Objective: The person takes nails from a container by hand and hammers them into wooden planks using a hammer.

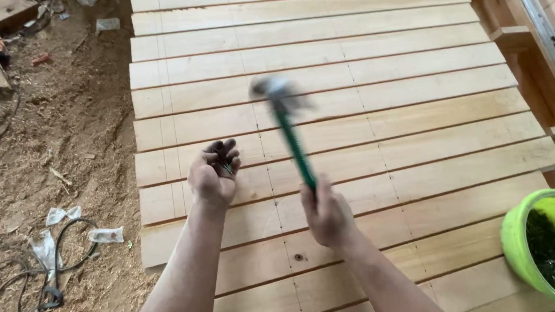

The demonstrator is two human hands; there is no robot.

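The right hand (pixel 328 216) is closed around the bottom of a hammer (pixel 292 136) with a green handle. The handle runs up and a little left, and the blurred metal head points away from the person, over the middle of the boards (pixel 416 109). The left hand (pixel 213 174) is curled around some nails (pixel 227 169), near the left edge. A green bucket (pixel 520 237) stands at the lower right corner.

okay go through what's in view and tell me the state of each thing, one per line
Hammer: raised over the planks, blurred in motion, green handle gripped.
Right hand: closed around the hammer handle.
Left hand: cupped, holding small nails.
Planks: laid side by side, pencil lines across them.
Green bucket: open, tilted, dark nails inside.
Cable: loose on sawdust.
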